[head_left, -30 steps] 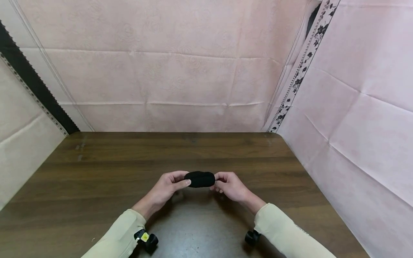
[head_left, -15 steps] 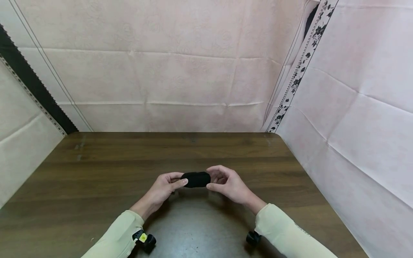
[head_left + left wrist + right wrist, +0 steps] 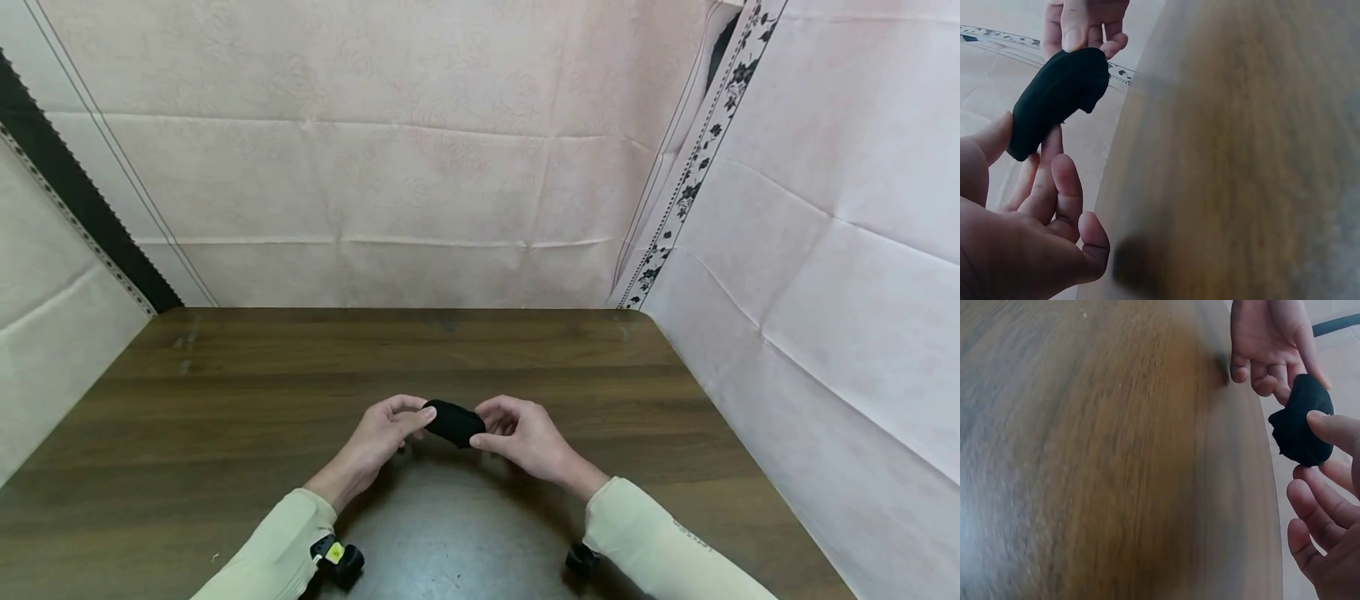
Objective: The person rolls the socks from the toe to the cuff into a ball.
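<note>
Above the table, between both hands, hangs a black rolled-up cloth bundle, soft and oblong. My left hand pinches its left end, thumb on the near side and fingers behind. At the lower right end, my right hand holds it between thumb and fingers. In the left wrist view the bundle slants between the two hands, with a loose flap on one side. The right wrist view shows the right thumb pressed on the cloth and a ragged fold edge on its left. Some fingertips are hidden behind the bundle.
A brown wood-grain table lies under the hands. Pale pink cloth sheets hang behind it and at both sides. Black camera units sit at both wrists.
The right hand loosened and spread around the bundle's right end, then drew its fingers in on it again. The bundle shifted slightly left, and its right end now tilts down.
</note>
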`<state>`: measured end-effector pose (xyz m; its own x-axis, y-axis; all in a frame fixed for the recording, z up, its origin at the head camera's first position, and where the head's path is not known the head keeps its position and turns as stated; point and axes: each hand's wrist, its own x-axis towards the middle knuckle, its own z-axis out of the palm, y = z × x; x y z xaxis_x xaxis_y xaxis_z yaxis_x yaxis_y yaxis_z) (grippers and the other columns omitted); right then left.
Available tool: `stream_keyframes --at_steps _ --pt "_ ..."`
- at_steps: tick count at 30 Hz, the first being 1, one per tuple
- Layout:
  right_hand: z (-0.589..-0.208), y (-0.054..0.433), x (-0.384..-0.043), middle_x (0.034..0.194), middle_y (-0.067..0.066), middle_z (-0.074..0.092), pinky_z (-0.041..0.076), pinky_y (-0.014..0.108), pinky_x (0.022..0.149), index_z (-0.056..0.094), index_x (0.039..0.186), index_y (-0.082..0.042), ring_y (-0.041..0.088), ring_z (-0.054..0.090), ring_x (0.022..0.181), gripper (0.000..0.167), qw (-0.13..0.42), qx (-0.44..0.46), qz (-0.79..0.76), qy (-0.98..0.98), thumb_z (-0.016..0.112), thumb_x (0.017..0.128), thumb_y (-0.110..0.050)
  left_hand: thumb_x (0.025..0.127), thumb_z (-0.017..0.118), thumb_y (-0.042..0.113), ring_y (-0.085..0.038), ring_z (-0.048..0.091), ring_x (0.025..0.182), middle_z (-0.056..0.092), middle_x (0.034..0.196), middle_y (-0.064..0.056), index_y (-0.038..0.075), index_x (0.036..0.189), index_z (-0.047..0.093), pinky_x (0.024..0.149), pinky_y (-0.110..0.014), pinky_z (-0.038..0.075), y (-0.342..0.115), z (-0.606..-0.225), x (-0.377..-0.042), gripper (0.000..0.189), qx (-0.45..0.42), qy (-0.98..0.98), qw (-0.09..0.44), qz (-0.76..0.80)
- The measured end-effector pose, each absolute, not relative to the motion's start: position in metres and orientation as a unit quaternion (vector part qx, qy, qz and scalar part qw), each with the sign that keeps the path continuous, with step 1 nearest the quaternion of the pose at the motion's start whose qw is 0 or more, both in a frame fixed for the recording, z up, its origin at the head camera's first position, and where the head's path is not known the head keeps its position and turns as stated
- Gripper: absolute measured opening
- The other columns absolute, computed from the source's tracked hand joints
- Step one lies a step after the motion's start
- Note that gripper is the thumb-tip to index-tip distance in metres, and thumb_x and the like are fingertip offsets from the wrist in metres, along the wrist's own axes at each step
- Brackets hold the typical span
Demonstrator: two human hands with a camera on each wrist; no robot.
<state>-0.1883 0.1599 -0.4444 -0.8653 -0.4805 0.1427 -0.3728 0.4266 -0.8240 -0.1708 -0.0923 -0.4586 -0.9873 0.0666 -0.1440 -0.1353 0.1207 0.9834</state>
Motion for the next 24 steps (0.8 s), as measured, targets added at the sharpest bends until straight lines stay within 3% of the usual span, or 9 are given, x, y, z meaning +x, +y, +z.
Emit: stream_keyframes --at_steps 5,12,19,24 --pt "-0.446 0.153 -0.188 0.092 -0.005 0.069 0.053 0.032 0.071 0.072 0.110 -0.014 0.017 0.062 0.080 0.026 0.055 -0.237 -0.472 0.847 0.080 0.088 -0.025 0.092 0.075 0.034 -0.029 0.061 0.092 0.072 0.097 -0.013 0.008 0.114 0.062 0.073 -0.036 0.044 -0.092 -0.456 -0.172 0.036 -0.033 0.738 0.065 0.671" --pt "-0.451 0.143 -0.187 0.086 -0.001 0.074 0.054 0.035 0.062 0.073 0.105 -0.009 0.025 0.071 0.073 0.023 0.101 -0.195 -0.514 0.829 0.079 0.089 -0.026 0.091 0.076 0.027 -0.031 0.062 0.097 0.074 0.107 -0.007 0.013 0.123 0.067 0.076 -0.038 0.044 -0.092 -0.455 -0.173 0.036 -0.028 0.746 0.054 0.663" --pt "-0.452 0.134 -0.184 0.083 0.007 0.075 0.055 0.040 0.060 0.074 0.098 -0.010 0.027 0.071 0.069 0.020 0.115 -0.169 -0.517 0.831 0.079 0.089 -0.027 0.093 0.074 0.022 -0.029 0.062 0.091 0.073 0.107 -0.006 0.013 0.126 0.069 0.070 -0.036 0.044 -0.088 -0.456 -0.176 0.034 -0.023 0.759 0.039 0.649" --pt "-0.453 0.130 -0.185 0.082 0.003 0.075 0.056 0.041 0.062 0.074 0.095 -0.010 0.027 0.071 0.069 0.018 0.113 -0.170 -0.516 0.832 0.078 0.090 -0.026 0.094 0.073 0.019 -0.026 0.065 0.095 0.073 0.107 -0.008 0.009 0.129 0.068 0.077 -0.037 0.048 -0.087 -0.457 -0.178 0.037 -0.023 0.776 0.030 0.629"
